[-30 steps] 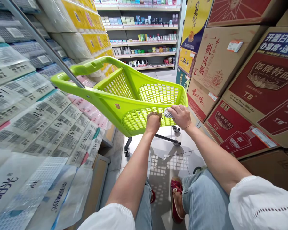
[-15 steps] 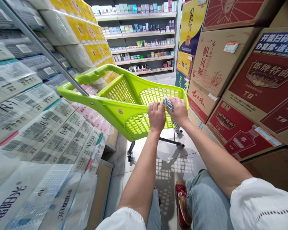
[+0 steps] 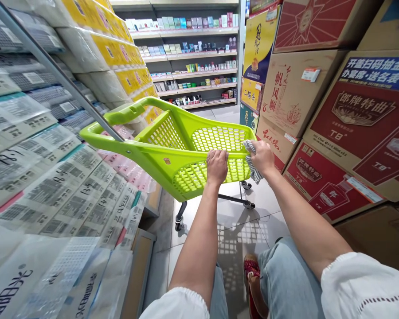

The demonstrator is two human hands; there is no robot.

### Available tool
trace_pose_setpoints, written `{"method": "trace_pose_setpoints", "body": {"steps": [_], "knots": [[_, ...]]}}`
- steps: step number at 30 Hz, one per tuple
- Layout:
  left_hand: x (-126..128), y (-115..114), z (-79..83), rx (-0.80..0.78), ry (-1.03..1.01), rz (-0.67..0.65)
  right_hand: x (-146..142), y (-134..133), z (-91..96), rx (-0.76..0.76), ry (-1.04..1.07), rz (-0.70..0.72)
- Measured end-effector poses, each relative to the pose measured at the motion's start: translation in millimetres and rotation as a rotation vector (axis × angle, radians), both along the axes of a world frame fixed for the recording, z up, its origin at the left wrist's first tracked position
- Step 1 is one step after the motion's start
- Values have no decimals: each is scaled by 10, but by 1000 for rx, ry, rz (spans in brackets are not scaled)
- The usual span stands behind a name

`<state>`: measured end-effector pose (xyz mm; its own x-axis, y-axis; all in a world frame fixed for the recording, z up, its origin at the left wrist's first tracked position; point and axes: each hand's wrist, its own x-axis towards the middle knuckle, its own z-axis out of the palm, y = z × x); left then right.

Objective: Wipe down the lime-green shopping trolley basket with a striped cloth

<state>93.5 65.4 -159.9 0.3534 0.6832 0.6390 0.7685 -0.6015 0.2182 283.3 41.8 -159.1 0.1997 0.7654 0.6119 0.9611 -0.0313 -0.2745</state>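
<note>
A bright green plastic shopping cart (image 3: 146, 153) stands sideways in front of me, its handle end to the left. My left hand (image 3: 217, 166) is closed over the near top rim of the basket, fingers curled over the edge. In my right hand (image 3: 263, 157) is a grey-and-white striped cloth (image 3: 252, 164), bunched and pressed to the right end of the rim. Part of the cloth hangs down outside the basket. The fingers' inner side is hidden on both hands.
Stacked paper packs (image 3: 69, 186) crowd the left side, with yellow tissue bundles (image 3: 119, 48) behind. Liquor cartons (image 3: 362, 115) are piled along the right. Shelves of small boxes (image 3: 193, 57) stand at the back. A grey pole (image 3: 53, 66) crosses the upper left. Tiled floor (image 3: 182, 239) lies below.
My right hand has slid rightward along the rim with the striped cloth, away from my left hand. My left hand keeps its place on the rim. The view has tilted slightly.
</note>
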Motion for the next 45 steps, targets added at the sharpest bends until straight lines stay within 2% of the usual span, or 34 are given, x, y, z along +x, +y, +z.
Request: {"method": "trace_pose_setpoints", "body": {"steps": [3,7,11,14,20,24,31,36,39,41,43,45], "knots": [[54,-18,-15,12,-17,32,-15,-46,17,3,4,-41],[98,-32,-35,28,-30,118,-432,-104,90,7,-40,12],[59,-36,-30,12,-14,111,-748,-128,137,34,-52,101],[27,-40,-16,11,7,105,-649,-127,149,-11,-82,92],[75,-75,8,-23,-10,75,-97,-133,158,-103,-31,-30],[91,-84,-4,-6,-14,88,8,-170,153,-175,-18,-17],[-81,44,-33,23,12,91,-213,-204,142,-195,-14,-18],[-297,137,39,10,30,106,-474,-243,150,-197,23,17],[-342,81,107,26,27,108,-632,-262,133,-162,68,71],[-304,-4,131,59,41,49,-717,-269,111,-122,106,126],[-236,-97,125,67,71,-32,-776,-274,88,-84,163,196],[-186,-173,96,34,65,-30,-803,-278,72,-57,231,280]]}}
